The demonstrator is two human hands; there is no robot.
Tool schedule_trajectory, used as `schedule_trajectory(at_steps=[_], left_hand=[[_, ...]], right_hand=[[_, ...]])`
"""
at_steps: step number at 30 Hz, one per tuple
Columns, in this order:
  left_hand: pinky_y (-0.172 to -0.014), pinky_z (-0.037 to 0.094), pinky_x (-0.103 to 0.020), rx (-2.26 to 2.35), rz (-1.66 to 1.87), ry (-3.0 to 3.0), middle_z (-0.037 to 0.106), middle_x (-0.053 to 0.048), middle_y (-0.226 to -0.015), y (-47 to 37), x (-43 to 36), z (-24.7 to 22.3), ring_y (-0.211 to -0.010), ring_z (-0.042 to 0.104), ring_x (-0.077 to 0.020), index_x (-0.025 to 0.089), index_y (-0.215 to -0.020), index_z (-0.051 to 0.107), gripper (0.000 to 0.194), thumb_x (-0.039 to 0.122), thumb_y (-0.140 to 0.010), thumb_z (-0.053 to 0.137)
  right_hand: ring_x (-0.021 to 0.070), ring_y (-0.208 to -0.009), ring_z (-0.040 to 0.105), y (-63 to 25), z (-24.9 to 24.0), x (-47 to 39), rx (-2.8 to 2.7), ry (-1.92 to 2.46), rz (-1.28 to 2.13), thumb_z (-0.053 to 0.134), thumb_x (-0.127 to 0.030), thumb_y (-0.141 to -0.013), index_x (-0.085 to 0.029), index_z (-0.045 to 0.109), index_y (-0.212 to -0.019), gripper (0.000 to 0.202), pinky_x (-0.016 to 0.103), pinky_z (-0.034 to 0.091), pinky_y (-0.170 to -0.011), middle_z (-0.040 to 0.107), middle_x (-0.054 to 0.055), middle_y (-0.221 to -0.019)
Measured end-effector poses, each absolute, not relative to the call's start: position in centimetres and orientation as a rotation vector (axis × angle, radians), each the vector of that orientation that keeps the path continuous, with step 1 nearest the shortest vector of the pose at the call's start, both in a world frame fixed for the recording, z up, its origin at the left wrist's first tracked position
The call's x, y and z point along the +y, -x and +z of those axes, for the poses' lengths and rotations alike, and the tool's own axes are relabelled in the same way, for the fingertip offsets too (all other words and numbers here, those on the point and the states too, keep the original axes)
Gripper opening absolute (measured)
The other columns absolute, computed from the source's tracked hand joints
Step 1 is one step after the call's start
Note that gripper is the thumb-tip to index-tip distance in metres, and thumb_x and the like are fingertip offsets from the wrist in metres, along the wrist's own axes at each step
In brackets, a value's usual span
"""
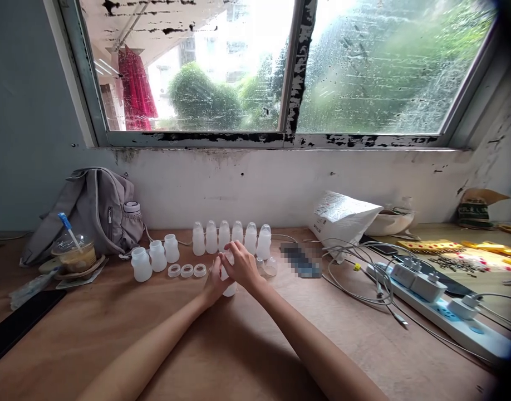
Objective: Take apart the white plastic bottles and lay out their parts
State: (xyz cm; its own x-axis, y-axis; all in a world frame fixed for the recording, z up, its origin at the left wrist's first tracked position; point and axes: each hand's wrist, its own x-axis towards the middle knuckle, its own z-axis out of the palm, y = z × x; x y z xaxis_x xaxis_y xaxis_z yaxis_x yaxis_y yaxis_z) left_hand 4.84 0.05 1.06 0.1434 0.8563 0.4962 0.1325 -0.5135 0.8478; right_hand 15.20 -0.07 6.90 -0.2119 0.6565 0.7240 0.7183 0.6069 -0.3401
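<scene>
On our table (84, 323), we have three bottles (158, 256) left of three rings (187, 274), six baby bottles (224, 238) behind our hands (242, 265), and a power strip (447, 315) far right.

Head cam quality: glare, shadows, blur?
Head view: window partly blown out; head view: soft shadow on the table between the forearms; head view: pixelated patch right of the bottles; head view: dark blur at right-hand corners.
</scene>
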Motion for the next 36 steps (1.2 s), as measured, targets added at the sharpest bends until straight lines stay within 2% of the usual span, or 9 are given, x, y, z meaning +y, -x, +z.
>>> schedule_trajectory(at_steps=[4, 10, 14, 19, 22, 25, 29, 33, 36], left_hand=[[-0.079, 0.041, -0.030, 0.892, 1.150, -1.711, 0.057, -0.004, -0.098, -4.9, 0.2, 1.2, -0.091, 0.052, -0.0210, 0.017, -0.103, 0.047, 0.049, 0.014, -0.058, 0.064], [-0.070, 0.041, -0.027, 0.825, 1.120, -1.683, 0.059, -0.001, -0.086, -5.2, -0.1, 1.5, -0.081, 0.052, -0.0184, 0.016, -0.100, 0.050, 0.042, 0.010, -0.059, 0.059], [-0.072, 0.041, -0.027, 0.798, 1.124, -1.662, 0.059, -0.004, -0.093, -5.6, -0.9, 2.4, -0.085, 0.052, -0.0200, 0.014, -0.104, 0.051, 0.047, 0.008, -0.058, 0.059], [-0.074, 0.040, -0.027, 0.741, 1.124, -1.594, 0.058, -0.004, -0.102, -5.8, -1.9, 3.7, -0.092, 0.051, -0.0212, 0.016, -0.107, 0.052, 0.052, 0.009, -0.057, 0.061], [-0.069, 0.040, -0.027, 0.693, 1.091, -1.490, 0.061, -0.003, -0.088, -5.8, -1.8, 3.9, -0.082, 0.053, -0.0183, 0.014, -0.100, 0.055, 0.047, 0.009, -0.054, 0.063], [-0.061, 0.039, -0.025, 0.657, 1.071, -1.428, 0.059, 0.000, -0.069, -6.0, -1.2, 3.9, -0.065, 0.052, -0.0140, 0.012, -0.085, 0.057, 0.034, 0.010, -0.052, 0.065], [-0.055, 0.036, -0.024, 0.649, 1.070, -1.389, 0.056, 0.001, -0.060, -6.3, -0.9, 3.7, -0.057, 0.049, -0.0116, 0.012, -0.068, 0.056, 0.020, 0.011, -0.051, 0.066], [-0.053, 0.037, -0.026, 0.525, 0.905, -1.211, 0.055, 0.000, -0.060, -6.0, -1.1, 3.2, -0.053, 0.052, -0.0131, 0.013, -0.072, 0.055, 0.020, 0.017, -0.053, 0.061], [-0.049, 0.037, -0.028, 0.423, 0.653, -1.092, 0.053, 0.000, -0.058, -5.4, -1.5, 2.5, -0.047, 0.052, -0.0151, 0.012, -0.076, 0.055, 0.024, 0.025, -0.055, 0.053]], right_hand=[[0.0139, -0.063, 0.054, -15.0, 6.4, 0.6, -1.805, 0.995, 0.181, 0.044, -0.028, -0.079, -0.019, 0.047, -0.085, 0.011, 0.023, 0.040, -0.059, 0.056, 0.001, -0.072], [0.0121, -0.059, 0.054, -14.9, 6.6, 0.5, -1.643, 0.960, 0.317, 0.044, -0.026, -0.078, -0.019, 0.045, -0.090, 0.013, 0.022, 0.041, -0.057, 0.055, 0.000, -0.072], [0.0130, -0.062, 0.054, -15.1, 6.7, 0.2, -1.638, 0.938, 0.251, 0.043, -0.030, -0.080, -0.020, 0.045, -0.090, 0.014, 0.023, 0.041, -0.057, 0.055, 0.001, -0.075], [0.0147, -0.071, 0.056, -14.9, 7.1, -0.4, -1.616, 0.824, 0.156, 0.044, -0.028, -0.080, -0.020, 0.044, -0.090, 0.012, 0.026, 0.043, -0.065, 0.056, 0.002, -0.076], [0.0141, -0.069, 0.055, -15.1, 8.0, -0.7, -1.603, 0.829, 0.175, 0.046, -0.029, -0.079, -0.020, 0.045, -0.090, 0.014, 0.025, 0.043, -0.063, 0.056, 0.002, -0.075], [0.0121, -0.059, 0.053, -15.5, 9.3, -0.7, -1.569, 0.894, 0.278, 0.047, -0.031, -0.079, -0.020, 0.044, -0.091, 0.017, 0.023, 0.040, -0.053, 0.055, 0.000, -0.072], [0.0116, -0.053, 0.051, -15.8, 10.2, -0.5, -1.491, 0.894, 0.485, 0.044, -0.033, -0.080, -0.020, 0.041, -0.092, 0.018, 0.023, 0.039, -0.051, 0.050, -0.003, -0.062], [0.0135, -0.055, 0.052, -15.8, 9.7, 0.2, -1.418, 0.904, 0.610, 0.045, -0.035, -0.078, -0.019, 0.042, -0.089, 0.019, 0.025, 0.041, -0.052, 0.050, -0.002, -0.061], [0.0133, -0.054, 0.052, -17.0, 9.6, 1.7, -1.269, 0.882, 0.724, 0.046, -0.034, -0.075, -0.019, 0.043, -0.085, 0.018, 0.026, 0.042, -0.051, 0.051, -0.001, -0.062]])
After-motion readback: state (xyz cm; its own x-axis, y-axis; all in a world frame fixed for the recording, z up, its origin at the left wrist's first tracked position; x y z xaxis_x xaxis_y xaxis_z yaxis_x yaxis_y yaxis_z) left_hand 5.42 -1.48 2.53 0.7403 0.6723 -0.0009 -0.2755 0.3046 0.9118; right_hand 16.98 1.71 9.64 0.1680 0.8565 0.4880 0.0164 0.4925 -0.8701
